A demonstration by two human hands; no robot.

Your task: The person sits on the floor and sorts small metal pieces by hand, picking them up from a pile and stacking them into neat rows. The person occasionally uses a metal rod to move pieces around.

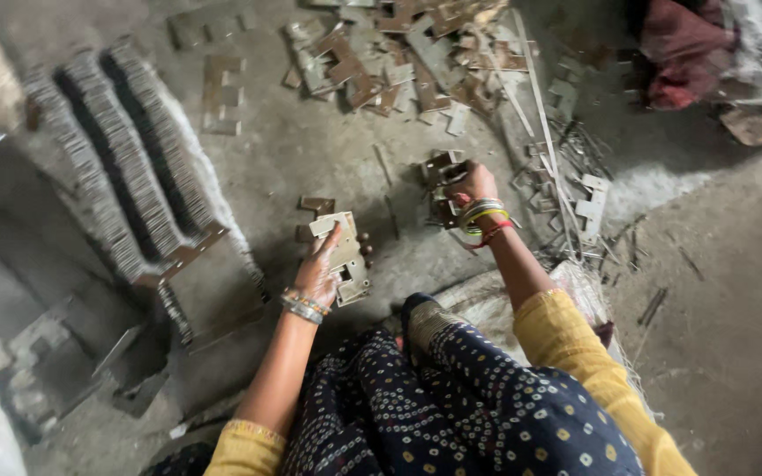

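My left hand (pixel 318 267) rests on a small stack of flat stamped metal plates (pixel 344 251) on the floor just in front of my knees, fingers closed over the top plate. My right hand (pixel 469 183) reaches further out and grips a bunch of the same notched metal plates (pixel 441 174), held upright at the floor. Both wrists wear bangles, and the sleeves are yellow.
Long neat rows of stacked plates (pixel 125 159) lie at the left. A loose heap of plates (pixel 407 53) lies at the back centre. Thin metal strips and offcuts (pixel 566 167) are scattered to the right, with red cloth (pixel 681 48) at the far right.
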